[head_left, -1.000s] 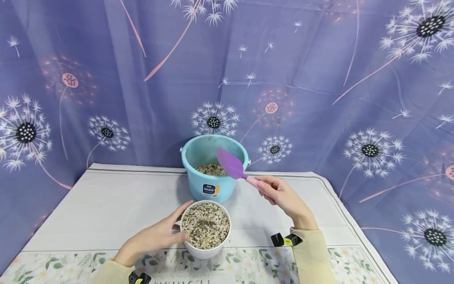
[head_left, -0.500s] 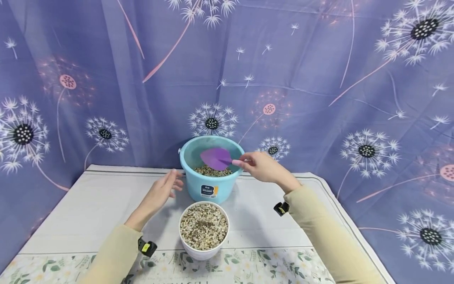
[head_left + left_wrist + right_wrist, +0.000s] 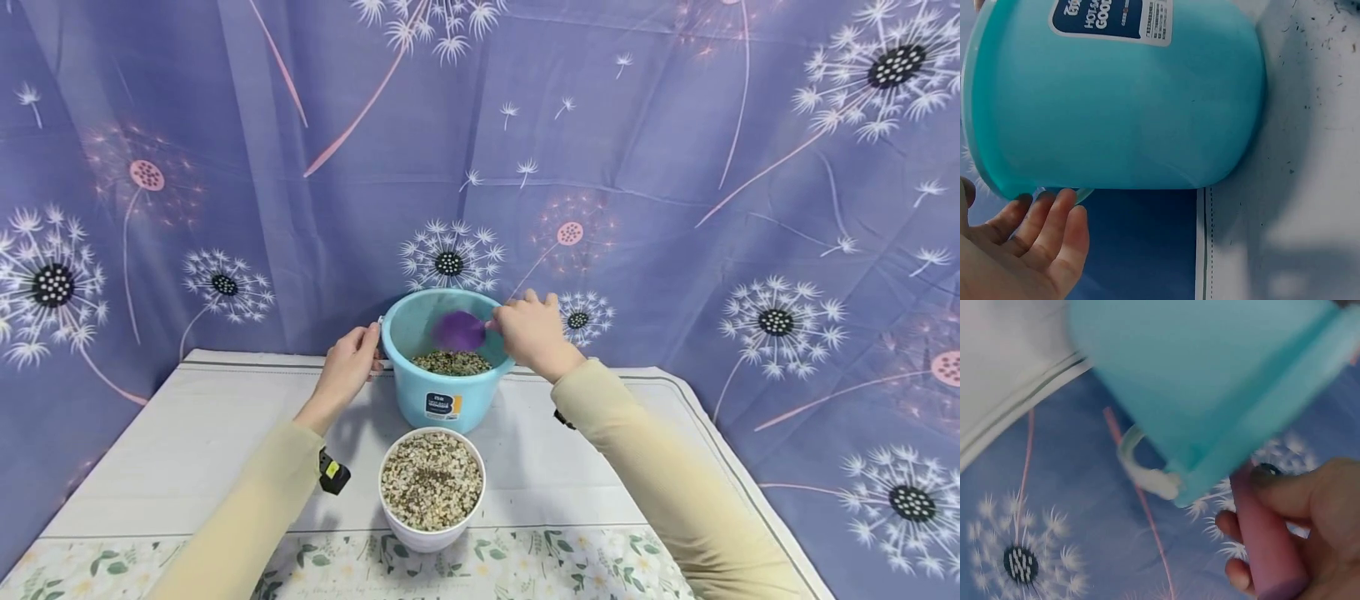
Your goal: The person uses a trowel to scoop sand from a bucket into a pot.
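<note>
A light-blue bucket (image 3: 415, 392) with loose grainy potting mix (image 3: 452, 362) inside stands at the table's back. My right hand (image 3: 534, 333) grips the pink handle (image 3: 1266, 544) of a garden trowel, and its purple blade (image 3: 461, 332), blurred, is inside the bucket above the mix. At the bucket's left side, my left hand (image 3: 350, 364) holds the rim near the handle joint. Its fingers (image 3: 1050, 234) lie outside, under the rim; the thumb is mostly hidden in the left wrist view. In front stands a white pot (image 3: 424, 540) filled with pale, speckled mix.
The white table (image 3: 247, 425) has a floral-printed strip (image 3: 525, 562) along its front. Behind and beside it hangs a purple-blue dandelion-patterned curtain (image 3: 337, 225). Dark crumbs (image 3: 1319, 81) lie scattered near the bucket. A white-jointed bucket handle (image 3: 1147, 478) hangs at the right side.
My left hand has let go of the pot and moved up to the bucket's left rim. My right hand has carried the trowel forward, and its blade has gone into the bucket.
</note>
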`<state>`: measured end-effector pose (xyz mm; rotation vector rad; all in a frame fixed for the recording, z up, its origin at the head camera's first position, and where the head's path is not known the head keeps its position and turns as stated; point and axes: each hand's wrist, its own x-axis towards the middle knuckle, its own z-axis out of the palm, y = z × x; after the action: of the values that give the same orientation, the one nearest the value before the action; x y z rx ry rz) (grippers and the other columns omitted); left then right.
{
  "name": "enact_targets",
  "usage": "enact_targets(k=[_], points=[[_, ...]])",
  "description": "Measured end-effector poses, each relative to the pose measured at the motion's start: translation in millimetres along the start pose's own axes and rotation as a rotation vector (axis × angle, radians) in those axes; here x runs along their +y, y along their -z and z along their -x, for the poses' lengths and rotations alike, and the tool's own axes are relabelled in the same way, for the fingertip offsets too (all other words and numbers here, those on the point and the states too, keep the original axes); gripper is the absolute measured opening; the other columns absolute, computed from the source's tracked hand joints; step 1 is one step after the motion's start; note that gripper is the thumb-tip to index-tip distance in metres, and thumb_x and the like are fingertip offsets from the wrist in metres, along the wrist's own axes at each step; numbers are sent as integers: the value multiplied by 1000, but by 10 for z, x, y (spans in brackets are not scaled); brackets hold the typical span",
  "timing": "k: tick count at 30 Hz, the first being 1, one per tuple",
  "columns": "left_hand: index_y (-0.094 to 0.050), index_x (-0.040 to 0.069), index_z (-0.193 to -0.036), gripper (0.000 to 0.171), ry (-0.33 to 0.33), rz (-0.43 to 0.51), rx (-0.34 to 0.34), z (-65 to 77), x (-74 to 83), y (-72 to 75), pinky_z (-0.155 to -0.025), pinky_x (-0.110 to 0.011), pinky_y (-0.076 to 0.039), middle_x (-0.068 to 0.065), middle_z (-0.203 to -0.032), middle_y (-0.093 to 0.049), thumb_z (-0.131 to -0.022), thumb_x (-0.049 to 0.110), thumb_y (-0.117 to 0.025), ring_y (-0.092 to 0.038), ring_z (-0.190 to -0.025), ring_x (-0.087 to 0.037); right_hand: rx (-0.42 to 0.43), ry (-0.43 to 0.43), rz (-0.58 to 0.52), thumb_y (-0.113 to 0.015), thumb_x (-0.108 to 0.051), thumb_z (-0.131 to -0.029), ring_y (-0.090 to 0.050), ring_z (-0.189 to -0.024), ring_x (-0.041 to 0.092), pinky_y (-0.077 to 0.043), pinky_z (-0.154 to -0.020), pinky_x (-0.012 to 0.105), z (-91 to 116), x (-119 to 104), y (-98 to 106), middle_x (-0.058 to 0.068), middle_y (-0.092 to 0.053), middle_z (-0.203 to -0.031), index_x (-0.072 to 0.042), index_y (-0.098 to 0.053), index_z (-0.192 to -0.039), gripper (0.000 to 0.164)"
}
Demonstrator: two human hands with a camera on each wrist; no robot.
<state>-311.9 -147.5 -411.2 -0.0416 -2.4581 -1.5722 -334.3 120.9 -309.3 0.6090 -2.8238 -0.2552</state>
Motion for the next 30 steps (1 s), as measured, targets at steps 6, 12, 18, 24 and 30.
enact_targets(k=[6, 12, 18, 24, 30], points=[[-62, 6, -110, 61, 33, 3, -2, -87, 29, -43, -74, -47, -57, -13, -94, -63, -99, 61, -36, -65, -84, -25, -49, -52, 304, -59, -21, -98, -45, -98, 29, -27, -97, 58, -130, -113, -134, 4, -67, -102, -18, -71, -111, 18], [-62, 4, -97, 53, 25, 41, 12, -126, 43, -82, -69, -44, -58, -13, -87, -63, -99, 54, -46, -66, -82, -31, -92, -78, 391, -48, -20, -103, -50, -104, 33, -22, -103, 67, -236, -210, -213, 11, -65, -108, -14, -67, -120, 26], [-59, 4, -93, 44, 35, 108, 5, -144, 18, -122, -68, -46, -58, -13, -83, -61, -100, 47, -50, -64, -74, -28, -58, -93, 354, -52, -22, -101, -48, -92, 27, -33, -89, 54, -350, -255, -347, 8, -61, -97, -17, -72, -109, 21], [-57, 5, -92, 45, 26, 124, 40, -123, -4, -148, -68, -47, -57, -13, -82, -59, -100, 48, -49, -63, -74, -30, -47, -79, 282, -50, -17, -101, -47, -87, 24, -35, -81, 49, -457, -366, -452, 5, -62, -95, -20, -75, -99, 25], [-58, 5, -91, 44, 26, 144, 60, -109, -7, -153, -70, -50, -55, -13, -80, -57, -100, 48, -49, -63, -75, -32, -96, -41, 215, -49, -17, -101, -50, -90, 25, -37, -79, 49, -470, -434, -470, 7, -66, -99, -19, -75, -99, 26]])
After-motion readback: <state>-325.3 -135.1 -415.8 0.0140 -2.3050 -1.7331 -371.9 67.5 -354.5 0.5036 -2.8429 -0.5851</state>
